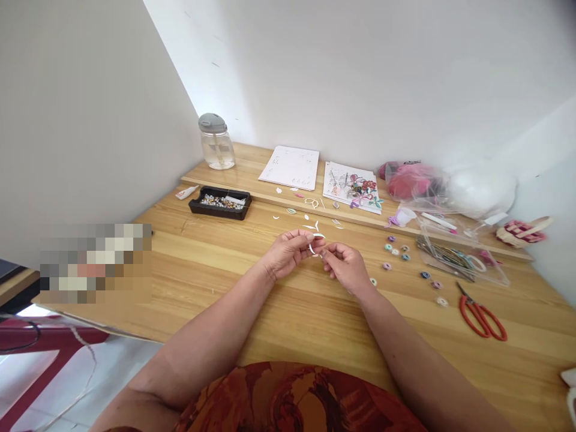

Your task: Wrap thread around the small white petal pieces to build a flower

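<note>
My left hand is closed in a pinch on a small white curved cutout, held over the middle of the wooden table. Beside it, my right hand has thumb and forefinger pressed together close to the cutout's lower end. Whatever lies in that right pinch is too small to make out. Just beyond the hands, several small white cutouts lie on the wood, some leaf-shaped. A green-edged leaf shape and a flower-shaped outline are farther back.
Red-handled scissors and several thread spools lie to the right, near a clear tray of tools. At the back left stand a black bead tray and a water bottle. Paper sheets rest on the raised ledge.
</note>
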Demonstrator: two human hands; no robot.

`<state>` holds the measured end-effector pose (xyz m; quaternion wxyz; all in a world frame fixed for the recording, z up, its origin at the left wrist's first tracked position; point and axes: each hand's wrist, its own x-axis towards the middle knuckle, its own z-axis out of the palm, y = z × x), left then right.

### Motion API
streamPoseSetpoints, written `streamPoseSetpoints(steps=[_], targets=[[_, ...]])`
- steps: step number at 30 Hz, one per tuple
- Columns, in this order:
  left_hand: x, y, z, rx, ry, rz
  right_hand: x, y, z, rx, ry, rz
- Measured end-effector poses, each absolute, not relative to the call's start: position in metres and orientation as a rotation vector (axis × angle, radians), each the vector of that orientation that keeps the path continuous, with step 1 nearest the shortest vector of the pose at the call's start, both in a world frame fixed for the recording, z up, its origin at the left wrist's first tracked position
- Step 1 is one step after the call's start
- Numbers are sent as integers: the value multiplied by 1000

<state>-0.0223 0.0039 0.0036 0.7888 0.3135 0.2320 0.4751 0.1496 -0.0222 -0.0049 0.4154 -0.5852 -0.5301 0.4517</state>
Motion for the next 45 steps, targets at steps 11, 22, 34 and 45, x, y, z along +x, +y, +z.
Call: streamPoseSetpoints(steps=[11,22,34,45], targets=[[-24,1,9,777,498,1043,146,-26,-10,-1536,-1492,828],[-38,5,18,731,420,1205,144,-26,-19,-1533,-1467,643],[-45,9,23,649,393,1323,188,-54,-17,-1525,-1403,570],[-43,10,23,659,435,1316,215,-82,-13,-1574,-1199,671]])
